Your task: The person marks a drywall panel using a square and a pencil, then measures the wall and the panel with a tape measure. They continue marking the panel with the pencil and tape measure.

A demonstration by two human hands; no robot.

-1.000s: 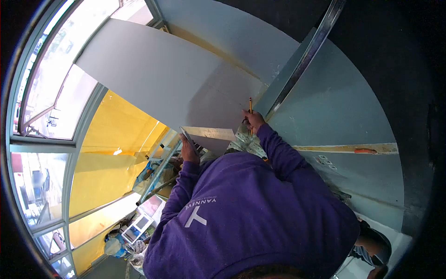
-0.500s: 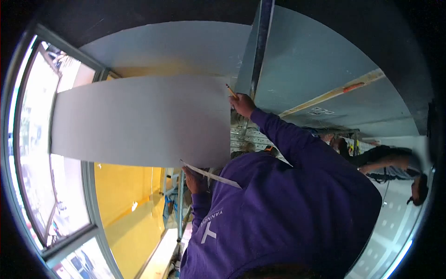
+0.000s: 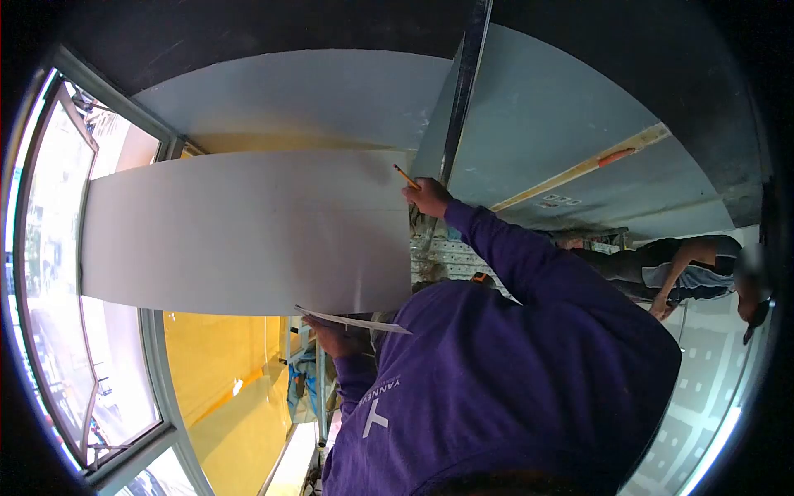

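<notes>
A wide, pale grey board stretches before me from the window side to my hands. My right hand is closed around a yellow pencil, its dark tip over the board's upper right corner. Below the board's lower edge, my left hand grips a thin, pale, straight-edged strip. One end of this strip meets the board's lower edge; the other points towards my purple sweatshirt. Part of the left hand's fingers is hidden by the strip and the board. A faint line crosses the board's right part.
A window stands at the left, with yellow sheeting below the board. A dark metal post rises beyond my right hand. Perforated metal planks show beneath. Another person is at the right, near a grey wall panel.
My left hand and the strip have shifted left along the board's lower edge, and the strip lies flatter. The pencil has moved slightly further over the board. The other person's arm has moved.
</notes>
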